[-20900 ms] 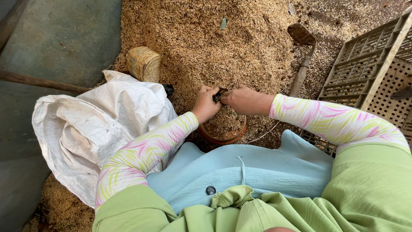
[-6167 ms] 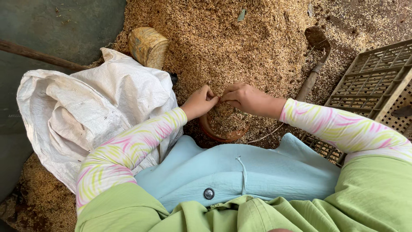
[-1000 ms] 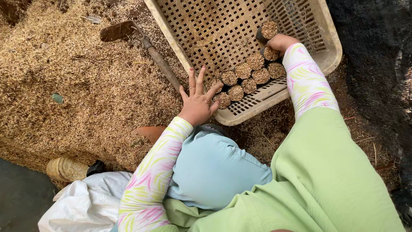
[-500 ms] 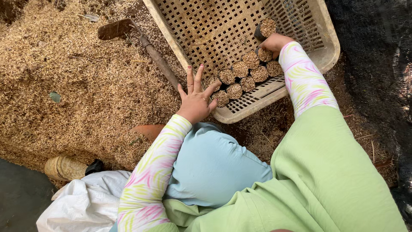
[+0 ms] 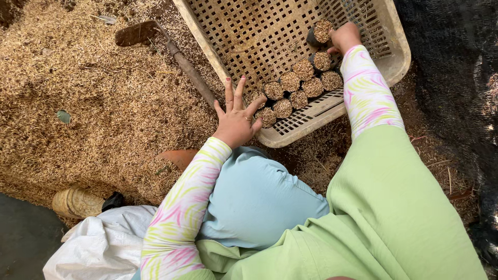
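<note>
**Small filled pots going into a plastic crate**

The crate point(image 5: 290, 129), beige and latticed, sits tilted across the upper middle of the frame on a bed of dry husk point(image 5: 88, 114); along its near wall stands a cluster of small dark pots point(image 5: 298, 91), packed side by side and each topped with the same husk mix; one more pot point(image 5: 319, 32) lies further up the crate floor, tipped on its side.

The right hand point(image 5: 344, 36) reaches in at the upper right, just beside that tipped pot and touching it, fingers curled; whether they actually clasp it I cannot tell from here. The left hand point(image 5: 237, 116) is at the near corner of the crate, fingers spread wide and apart, holding nothing, its thumb side close against the nearest pot in the cluster.

Both arms wear sleeves striped pink and yellow; a green top and pale blue trousers fill the lower right. A hoe-like tool point(image 5: 171, 49) with a rusty blade lies on the husk at the upper left, its handle running down toward the crate corner. A white sack point(image 5: 98, 249) is bunched at the lower left; just above it stands a woven straw-coloured object point(image 5: 75, 202); a black net point(image 5: 456, 78) covers the right edge.
</note>
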The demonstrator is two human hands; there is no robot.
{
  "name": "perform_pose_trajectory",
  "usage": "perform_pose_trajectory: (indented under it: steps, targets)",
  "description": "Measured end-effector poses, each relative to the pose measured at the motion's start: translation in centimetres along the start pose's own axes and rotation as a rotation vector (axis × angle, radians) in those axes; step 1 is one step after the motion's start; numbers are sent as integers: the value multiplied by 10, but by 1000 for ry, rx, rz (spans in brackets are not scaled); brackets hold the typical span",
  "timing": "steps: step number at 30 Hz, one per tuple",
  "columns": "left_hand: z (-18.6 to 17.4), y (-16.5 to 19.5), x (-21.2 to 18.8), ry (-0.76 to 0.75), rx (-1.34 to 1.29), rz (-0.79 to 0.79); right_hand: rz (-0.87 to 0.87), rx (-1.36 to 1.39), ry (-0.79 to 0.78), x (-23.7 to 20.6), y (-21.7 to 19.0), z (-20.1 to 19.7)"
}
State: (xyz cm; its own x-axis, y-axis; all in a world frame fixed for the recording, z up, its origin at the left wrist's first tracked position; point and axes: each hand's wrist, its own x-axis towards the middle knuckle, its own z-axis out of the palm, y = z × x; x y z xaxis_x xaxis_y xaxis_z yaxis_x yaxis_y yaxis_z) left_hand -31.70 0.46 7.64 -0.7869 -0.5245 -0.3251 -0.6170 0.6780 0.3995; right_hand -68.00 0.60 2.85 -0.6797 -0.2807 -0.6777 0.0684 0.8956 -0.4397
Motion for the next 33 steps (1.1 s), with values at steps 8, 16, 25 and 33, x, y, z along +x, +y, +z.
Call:
perform_pose_trajectory:
  steps: [8, 16, 25, 33]
  targets:
    - [0, 0, 3, -29, 11, -16, -59, -305, 175, 3, 4, 10]
    - [-1, 0, 5, -31, 11, -22, 26, -565, 133, -9, 9, 4]
    - [4, 1, 7, 20, 22, -5, -16, -1024, 129, 7, 11, 7]
    - [5, 2, 9, 27, 2, 2, -815, -985, -32, -3, 1, -4]
